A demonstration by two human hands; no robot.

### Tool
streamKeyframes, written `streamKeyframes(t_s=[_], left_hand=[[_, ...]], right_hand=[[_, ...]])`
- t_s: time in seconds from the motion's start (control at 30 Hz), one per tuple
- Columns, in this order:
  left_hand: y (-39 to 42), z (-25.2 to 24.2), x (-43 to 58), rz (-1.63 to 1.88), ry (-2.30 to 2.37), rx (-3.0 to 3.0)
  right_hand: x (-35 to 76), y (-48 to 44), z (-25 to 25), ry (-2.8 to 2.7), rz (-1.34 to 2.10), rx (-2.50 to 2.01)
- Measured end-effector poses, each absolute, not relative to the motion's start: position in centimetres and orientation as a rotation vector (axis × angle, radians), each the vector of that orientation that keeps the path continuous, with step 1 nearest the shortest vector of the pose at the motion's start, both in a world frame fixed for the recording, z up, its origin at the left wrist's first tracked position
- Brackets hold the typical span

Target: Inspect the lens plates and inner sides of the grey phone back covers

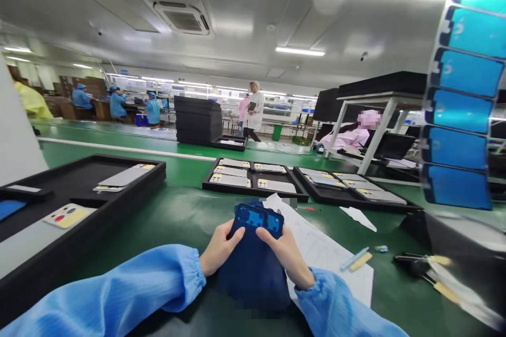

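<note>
Low over the green bench I hold a small fanned stack of dark blue phone back covers point(255, 260), with cutouts for the camera at their top end. My left hand point(220, 246) grips the left edge, thumb resting on the front face. On the opposite edge my right hand point(288, 254) is closed the same way, its thumb just below the camera area. The fingers behind the covers are hidden. Printed paper sheets point(324, 253) lie under and beside my right hand. A pen point(354, 259) rests on them.
Black foam trays point(256, 189) with grey phone covers stand ahead, and a larger black tray point(130, 205) is at left. Black trays are stacked point(197, 118) farther back. A strip of blue films point(458, 134) hangs at right. Several people work in the background.
</note>
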State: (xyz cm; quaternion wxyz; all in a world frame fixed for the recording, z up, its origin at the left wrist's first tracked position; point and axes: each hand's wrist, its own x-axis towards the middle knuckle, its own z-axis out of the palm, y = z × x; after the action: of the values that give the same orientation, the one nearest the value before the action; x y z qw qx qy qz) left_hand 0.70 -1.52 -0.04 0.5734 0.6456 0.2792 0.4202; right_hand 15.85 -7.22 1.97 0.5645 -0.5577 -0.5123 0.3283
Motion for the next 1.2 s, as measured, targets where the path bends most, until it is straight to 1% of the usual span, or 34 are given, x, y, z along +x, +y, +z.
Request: streamKeyframes(t_s=[0.2, 0.37, 0.5, 0.63, 0.77, 0.97, 1.2], left_hand=[[-0.7, -0.2, 1.9, 1.202, 0.769, 1.544], [-0.6, 2.8, 2.7, 1.255, 0.65, 1.53], [-1.7, 4.9, 3.3, 1.326, 0.539, 1.535], [-1.4, 4.5, 3.2, 1.465, 0.517, 1.48], [0.2, 3.2, 2.2, 1.558, 0.521, 1.415], [1.3, 2.8, 1.2, 1.448, 0.371, 1.496], [-0.8, 3.3, 1.5, 1.32, 0.294, 1.693]], right_hand=[[15.0, -6.2, 1.8, -1.325, 0.511, -1.32], [14.6, -5.6, 4.0, -1.444, 0.244, -1.277], [13.5, -5.3, 4.8, -1.527, 0.166, -1.272], [12.6, -5.2, 3.1, -1.608, 0.199, -1.215], [12.8, -5.0, 0.8, -1.772, 0.317, -1.054], [13.7, -3.5, -0.4, -1.877, 0.534, -0.956], [14.1, -4.4, 0.6, -1.903, 0.738, -0.841]])
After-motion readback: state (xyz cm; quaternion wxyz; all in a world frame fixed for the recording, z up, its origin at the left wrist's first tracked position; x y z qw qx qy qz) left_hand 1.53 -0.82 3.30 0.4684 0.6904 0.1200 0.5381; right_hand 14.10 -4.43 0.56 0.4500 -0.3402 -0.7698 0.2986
